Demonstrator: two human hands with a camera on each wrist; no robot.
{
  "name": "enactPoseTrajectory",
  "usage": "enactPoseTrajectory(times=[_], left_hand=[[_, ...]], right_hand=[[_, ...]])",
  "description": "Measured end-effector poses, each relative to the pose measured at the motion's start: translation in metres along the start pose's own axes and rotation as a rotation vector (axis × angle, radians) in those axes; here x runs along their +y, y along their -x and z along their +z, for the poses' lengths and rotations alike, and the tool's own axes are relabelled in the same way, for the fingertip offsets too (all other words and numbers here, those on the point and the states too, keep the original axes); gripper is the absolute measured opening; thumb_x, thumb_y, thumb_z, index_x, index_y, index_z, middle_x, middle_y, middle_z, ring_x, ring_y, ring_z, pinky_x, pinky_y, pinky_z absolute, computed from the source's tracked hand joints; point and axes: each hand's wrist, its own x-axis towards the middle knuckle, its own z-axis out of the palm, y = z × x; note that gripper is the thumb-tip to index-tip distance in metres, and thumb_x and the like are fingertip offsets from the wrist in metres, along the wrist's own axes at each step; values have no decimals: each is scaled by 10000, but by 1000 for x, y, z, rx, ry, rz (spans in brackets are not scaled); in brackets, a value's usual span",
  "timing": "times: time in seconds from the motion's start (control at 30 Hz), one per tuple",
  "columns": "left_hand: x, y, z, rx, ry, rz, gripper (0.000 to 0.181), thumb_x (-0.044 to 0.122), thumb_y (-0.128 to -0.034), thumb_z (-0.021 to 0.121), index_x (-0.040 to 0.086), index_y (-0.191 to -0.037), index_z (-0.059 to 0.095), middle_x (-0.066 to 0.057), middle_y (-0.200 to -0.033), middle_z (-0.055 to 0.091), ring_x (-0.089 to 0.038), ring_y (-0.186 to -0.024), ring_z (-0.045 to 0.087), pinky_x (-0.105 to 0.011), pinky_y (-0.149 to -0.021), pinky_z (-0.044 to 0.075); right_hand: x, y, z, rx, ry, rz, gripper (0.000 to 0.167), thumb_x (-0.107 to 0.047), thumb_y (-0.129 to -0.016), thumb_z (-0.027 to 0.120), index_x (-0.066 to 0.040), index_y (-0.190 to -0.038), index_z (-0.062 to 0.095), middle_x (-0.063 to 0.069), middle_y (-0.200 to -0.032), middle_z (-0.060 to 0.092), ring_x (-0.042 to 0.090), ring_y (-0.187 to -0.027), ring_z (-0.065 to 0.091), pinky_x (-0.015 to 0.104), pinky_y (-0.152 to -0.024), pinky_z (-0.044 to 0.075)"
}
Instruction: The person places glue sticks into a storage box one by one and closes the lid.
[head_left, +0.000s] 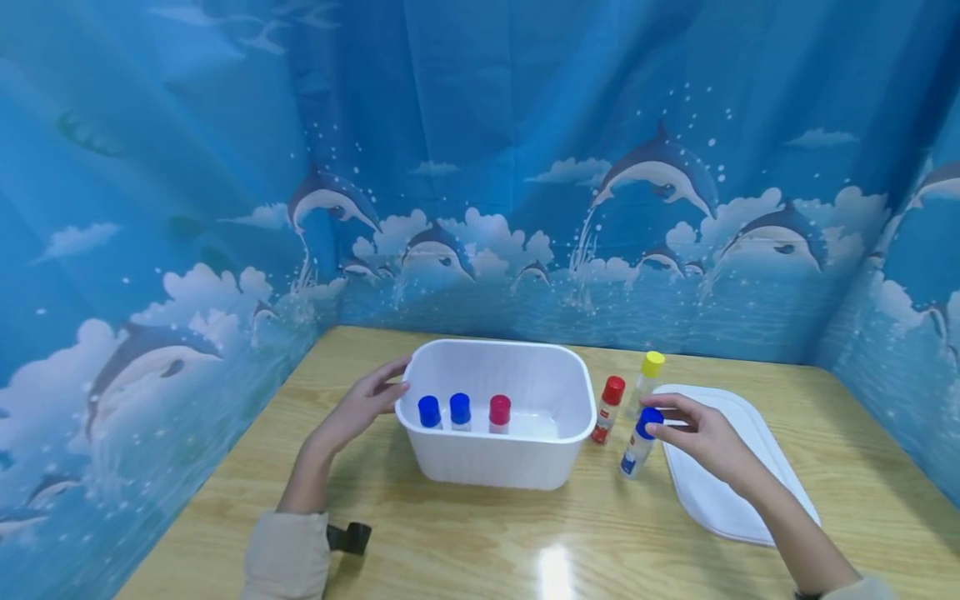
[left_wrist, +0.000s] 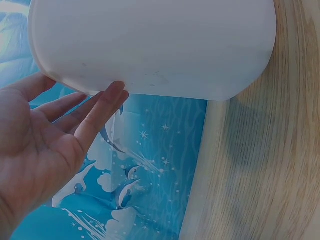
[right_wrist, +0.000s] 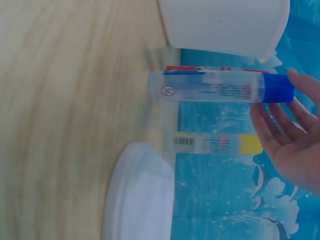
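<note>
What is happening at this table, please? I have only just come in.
A person is handling bottles beside a white bin. The right hand holds a blue-capped bottle by its cap, outside the bin, while the left hand touches the bin's left side. Inside are three more bottles, two with blue caps and one with red. A red-capped bottle and a yellow-capped bottle stand to the bin's right, near a white lid lying on the table.
</note>
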Motion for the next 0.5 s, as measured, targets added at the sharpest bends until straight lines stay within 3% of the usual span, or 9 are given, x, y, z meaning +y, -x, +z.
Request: enactPoseTrajectory(times=[0.3,0.5], left_hand=[[-2,0,-1,-7,17,5,513,213,-987,440,-10,-1420,277,-230,-1430,280,-397,-1235,359,-475,-933,414],[-2,1,-1,-9,15,7,507,203,-989,434,-18,-1418,275,-237,-1429,277,-402,-1235,357,-478,-931,415]], right_hand=[[4,3,6,77,54,-37,402,-244,-896,614,-16,-1222,555,145,-1078,605,169,-958,582,221,-751,510],[-1,3,6,87,83,-28,412,-262,-893,618,-16,-1218,561,133,-1055,615,217,-946,589,226,-737,514]])
